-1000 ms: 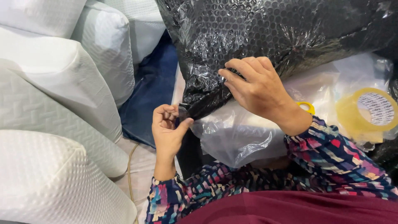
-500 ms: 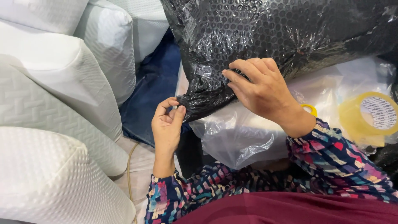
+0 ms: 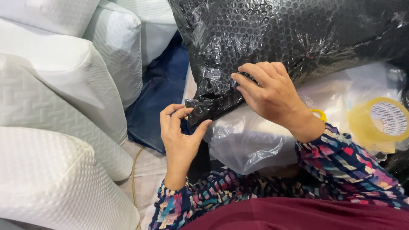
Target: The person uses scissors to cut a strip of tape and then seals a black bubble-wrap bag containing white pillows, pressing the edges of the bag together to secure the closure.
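The black bubble-wrapped bundle (image 3: 298, 38) fills the far right of the scene; its skin is glossy, wrinkled and dotted with small round bubbles. The right hand (image 3: 272, 93) lies flat on its near edge with fingers spread, not gripping. The left hand (image 3: 181, 132) is open, curled around the pointed corner. 1 yellow tape roll (image 3: 383, 121) lies at right on clear plastic (image 3: 247, 140).
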